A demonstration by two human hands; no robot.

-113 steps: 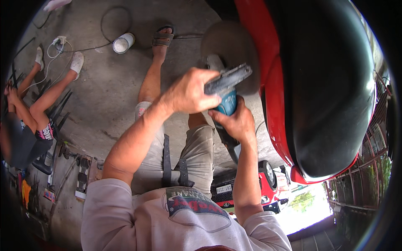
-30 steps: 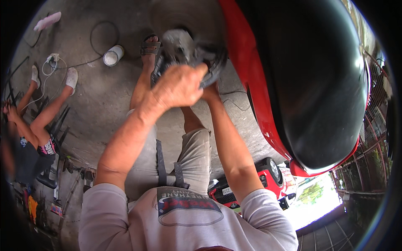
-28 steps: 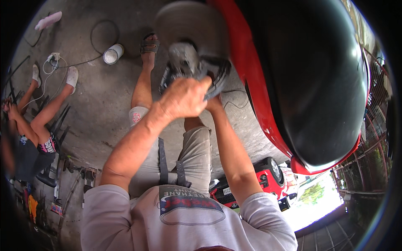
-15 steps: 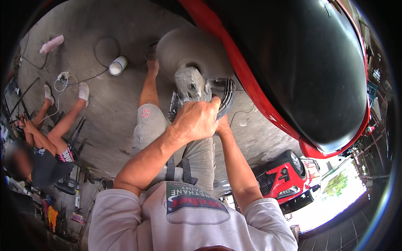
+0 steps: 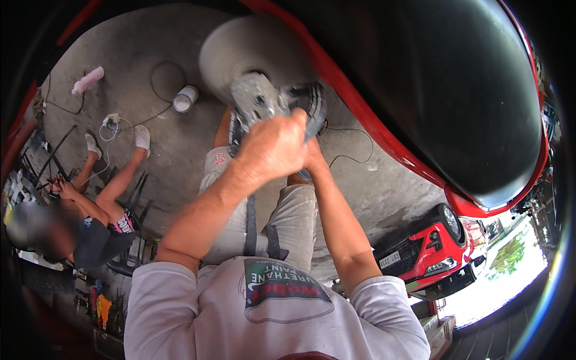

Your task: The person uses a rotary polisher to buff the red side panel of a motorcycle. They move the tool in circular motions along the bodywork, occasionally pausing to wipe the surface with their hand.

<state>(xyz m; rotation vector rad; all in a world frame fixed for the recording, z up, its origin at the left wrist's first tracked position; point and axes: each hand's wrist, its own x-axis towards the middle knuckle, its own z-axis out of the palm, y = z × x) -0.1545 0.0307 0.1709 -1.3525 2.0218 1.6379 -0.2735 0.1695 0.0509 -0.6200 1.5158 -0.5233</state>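
Observation:
A power polisher [image 5: 258,99] with a pale metal head is in my two hands. Its broad round pad [image 5: 240,51] is blurred, as if spinning. My left hand [image 5: 273,144] is wrapped round the handle behind the head. My right hand [image 5: 313,155] is closed on the tool's dark body, its fingers mostly hidden behind the left hand and the tool. The pad's right side lies along the red edge [image 5: 354,90] of a car with a large glossy black panel [image 5: 444,96]. Whether the two touch, I cannot tell.
A white tin [image 5: 185,99] and a pink bottle-shaped thing [image 5: 88,80] are on the concrete floor. Cables [image 5: 348,133] trail across it. At left a person [image 5: 102,234] sits beside a white plug with a cord [image 5: 111,122]. Another red car [image 5: 426,249] is at right.
The polisher and both hands have moved left and farther away. The floor, the seated person and the cars have shifted rightward in view. Both hands keep their grip.

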